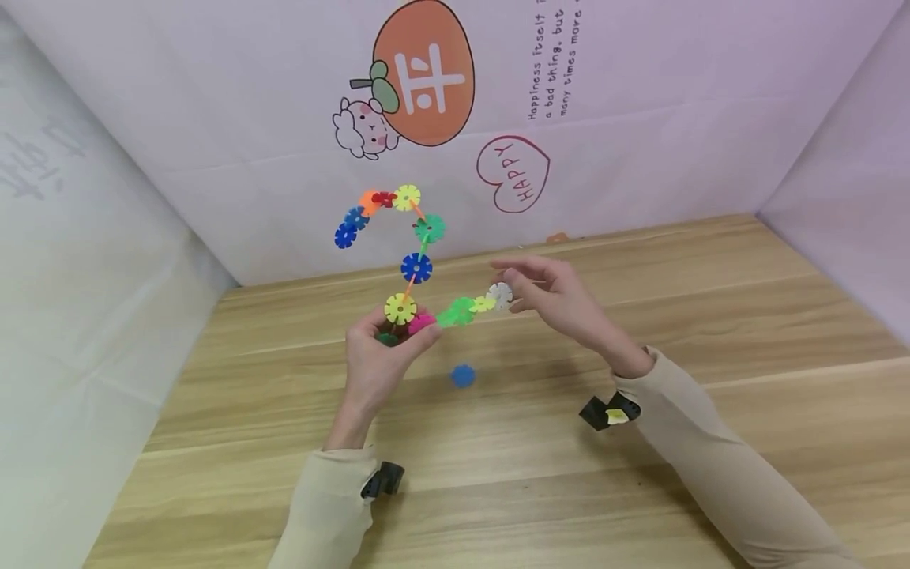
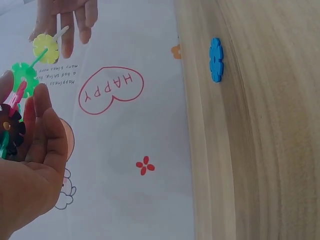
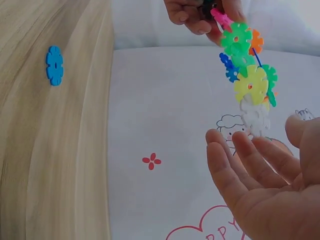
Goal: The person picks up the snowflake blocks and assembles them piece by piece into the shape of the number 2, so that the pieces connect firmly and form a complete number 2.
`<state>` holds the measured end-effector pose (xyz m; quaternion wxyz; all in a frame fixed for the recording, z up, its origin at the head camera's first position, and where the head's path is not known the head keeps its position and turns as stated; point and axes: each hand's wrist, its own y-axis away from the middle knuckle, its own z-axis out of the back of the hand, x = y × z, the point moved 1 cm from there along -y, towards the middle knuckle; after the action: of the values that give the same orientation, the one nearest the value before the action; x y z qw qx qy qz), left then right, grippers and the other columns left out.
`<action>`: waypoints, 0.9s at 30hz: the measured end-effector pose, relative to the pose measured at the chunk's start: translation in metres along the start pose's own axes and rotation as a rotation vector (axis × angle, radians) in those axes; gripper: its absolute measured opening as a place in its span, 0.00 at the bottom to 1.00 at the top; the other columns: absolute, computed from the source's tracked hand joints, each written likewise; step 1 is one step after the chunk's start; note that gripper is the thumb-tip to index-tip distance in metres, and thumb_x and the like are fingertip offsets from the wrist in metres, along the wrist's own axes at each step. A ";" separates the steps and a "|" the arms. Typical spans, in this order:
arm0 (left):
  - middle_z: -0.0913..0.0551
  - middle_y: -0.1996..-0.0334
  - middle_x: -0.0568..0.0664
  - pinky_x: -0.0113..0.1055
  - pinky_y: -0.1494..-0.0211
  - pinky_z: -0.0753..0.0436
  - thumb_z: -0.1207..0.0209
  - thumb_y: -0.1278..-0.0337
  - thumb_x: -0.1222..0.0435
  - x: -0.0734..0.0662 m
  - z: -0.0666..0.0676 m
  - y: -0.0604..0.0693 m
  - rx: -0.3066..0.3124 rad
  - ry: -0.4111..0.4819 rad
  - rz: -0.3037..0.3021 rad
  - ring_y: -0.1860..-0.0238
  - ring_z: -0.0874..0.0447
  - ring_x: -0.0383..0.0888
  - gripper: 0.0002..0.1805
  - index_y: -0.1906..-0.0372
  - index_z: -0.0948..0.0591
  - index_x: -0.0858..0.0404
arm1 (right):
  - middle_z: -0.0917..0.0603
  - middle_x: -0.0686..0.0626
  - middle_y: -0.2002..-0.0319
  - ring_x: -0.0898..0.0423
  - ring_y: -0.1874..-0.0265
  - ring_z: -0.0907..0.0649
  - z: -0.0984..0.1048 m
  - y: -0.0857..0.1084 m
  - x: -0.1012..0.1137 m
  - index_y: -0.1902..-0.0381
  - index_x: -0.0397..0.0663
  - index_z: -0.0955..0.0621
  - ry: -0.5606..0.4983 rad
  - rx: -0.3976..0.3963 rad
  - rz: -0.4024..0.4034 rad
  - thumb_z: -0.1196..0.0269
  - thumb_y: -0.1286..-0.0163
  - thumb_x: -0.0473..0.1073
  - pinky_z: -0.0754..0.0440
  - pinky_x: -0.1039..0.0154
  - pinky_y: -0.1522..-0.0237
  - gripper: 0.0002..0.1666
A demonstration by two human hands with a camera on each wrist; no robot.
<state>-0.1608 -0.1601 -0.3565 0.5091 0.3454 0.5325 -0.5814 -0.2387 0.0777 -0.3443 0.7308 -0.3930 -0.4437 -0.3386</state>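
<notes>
A curving chain of interlocking plastic snowflake discs [image 1: 415, 269] is held up above the table. My left hand [image 1: 377, 359] pinches it near the pink disc [image 1: 423, 324], thumb in front. From there one branch arches upward to blue discs [image 1: 346, 235]. Another runs right through green discs [image 1: 462, 310] and a yellow one [image 1: 483, 303] to a white disc [image 1: 501, 295]. Beside that white end is my right hand [image 1: 562, 304]. In the right wrist view its fingers [image 3: 235, 175] are extended, thumb apart, fingertips close to the white disc [image 3: 255, 117]; contact is unclear.
A single blue snowflake disc [image 1: 463, 375] lies on the wooden table [image 1: 498, 490], below the chain. Behind the table hangs a white printed cloth [image 1: 249, 118], with more white cloth at both sides. Each sleeve carries a small black wrist mount [image 1: 384, 480].
</notes>
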 end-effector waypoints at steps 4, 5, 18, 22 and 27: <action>0.18 0.64 0.52 0.30 0.65 0.20 0.29 0.51 0.60 -0.001 0.002 0.000 -0.013 0.002 -0.002 0.65 0.24 0.47 0.15 0.59 0.16 0.63 | 0.21 0.38 0.47 0.49 0.61 0.16 0.003 0.000 -0.004 0.42 0.35 0.24 -0.033 -0.002 -0.043 0.50 0.23 0.46 0.16 0.57 0.59 0.22; 0.18 0.64 0.52 0.30 0.65 0.20 0.29 0.51 0.61 -0.002 0.002 0.000 -0.014 0.005 -0.005 0.65 0.24 0.47 0.15 0.59 0.16 0.63 | 0.21 0.37 0.48 0.48 0.61 0.16 0.003 0.001 -0.006 0.42 0.34 0.24 -0.040 -0.005 -0.055 0.51 0.23 0.46 0.16 0.57 0.59 0.23; 0.18 0.63 0.53 0.31 0.63 0.18 0.29 0.51 0.62 -0.008 0.002 -0.001 0.002 0.042 -0.021 0.66 0.22 0.47 0.16 0.58 0.16 0.65 | 0.18 0.33 0.55 0.42 0.57 0.17 -0.026 -0.001 -0.043 0.51 0.30 0.22 0.077 0.184 -0.127 0.37 0.36 0.32 0.17 0.53 0.54 0.16; 0.18 0.63 0.53 0.31 0.63 0.18 0.29 0.52 0.63 -0.007 0.002 -0.001 0.005 0.051 -0.019 0.66 0.22 0.47 0.16 0.58 0.16 0.66 | 0.19 0.31 0.54 0.42 0.54 0.18 -0.039 -0.007 -0.049 0.49 0.30 0.23 0.087 0.221 -0.089 0.35 0.41 0.27 0.18 0.54 0.53 0.20; 0.18 0.62 0.53 0.32 0.62 0.17 0.29 0.51 0.62 -0.007 0.002 0.000 0.011 0.052 -0.028 0.64 0.21 0.47 0.18 0.57 0.17 0.68 | 0.17 0.39 0.57 0.48 0.58 0.18 -0.054 -0.011 -0.052 0.52 0.34 0.20 0.200 0.278 -0.172 0.32 0.42 0.29 0.17 0.58 0.56 0.18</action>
<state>-0.1590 -0.1605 -0.3497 0.4850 0.3555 0.5472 -0.5823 -0.2464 0.0326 -0.4047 0.7866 -0.2135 -0.4435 -0.3728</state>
